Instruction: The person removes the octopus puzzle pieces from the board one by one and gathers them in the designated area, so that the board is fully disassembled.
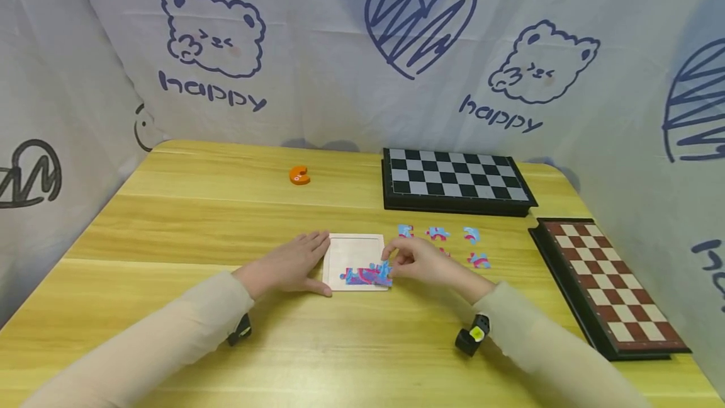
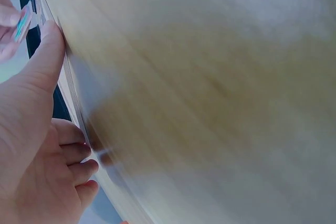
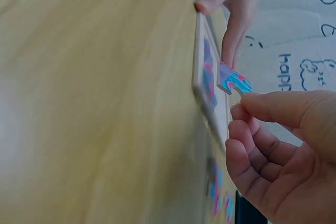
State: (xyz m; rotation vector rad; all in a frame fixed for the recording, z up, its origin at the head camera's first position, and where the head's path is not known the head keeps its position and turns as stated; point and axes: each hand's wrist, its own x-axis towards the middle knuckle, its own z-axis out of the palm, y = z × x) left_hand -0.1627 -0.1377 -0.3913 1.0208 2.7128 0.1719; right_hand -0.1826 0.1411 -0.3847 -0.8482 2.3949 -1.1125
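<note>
A shallow square puzzle tray [image 1: 355,245] with a pale rim lies on the table, some joined blue, pink and purple pieces [image 1: 357,276] along its near side. My left hand [image 1: 297,263] rests against the tray's left edge, fingers extended and thumb at the near corner. Between thumb and forefinger, my right hand [image 1: 416,261] pinches a puzzle piece [image 3: 234,81] above the tray's right side; the right wrist view shows it tilted and raised off the tray. Several loose puzzle pieces [image 1: 437,233] lie to the right, one partly hidden behind the right hand.
A black-and-white checkered board [image 1: 459,175] lies at the back right, and a brown-and-white one [image 1: 612,282] along the right side. An orange C-shaped object [image 1: 299,175] sits toward the back of the wooden table [image 1: 226,206]. Printed cloth [image 1: 317,68] hangs behind.
</note>
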